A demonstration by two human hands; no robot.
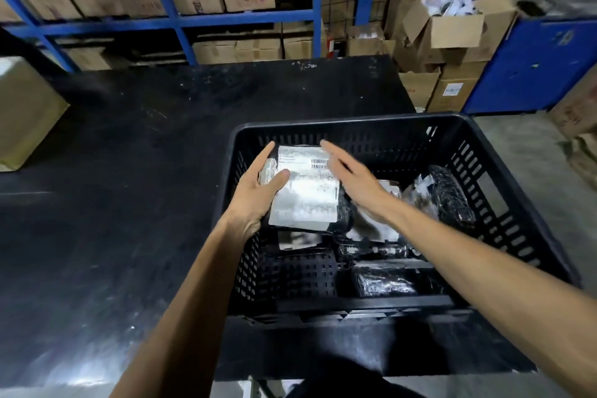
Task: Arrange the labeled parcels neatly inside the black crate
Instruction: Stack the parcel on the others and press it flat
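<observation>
A black slatted crate [504, 191] stands at the right end of a black table. My left hand [258, 191] grips the left edge of a black-wrapped parcel [307, 194] with a large white label, held inside the crate's left half, thumb on the label. My right hand [352, 178] is flat and open, fingers stretched over the parcel's right edge. Other black-wrapped parcels lie in the crate: one on the right [452, 194], one at the front [387, 281], and one beneath with a white label [297, 241].
The black table [129, 171] stretches out to the left of the crate. A brown carton [22, 113] sits at its left edge. Blue shelving [174, 19] with cartons runs behind. An open carton [452, 22] and a blue cabinet [533, 64] stand at the back right.
</observation>
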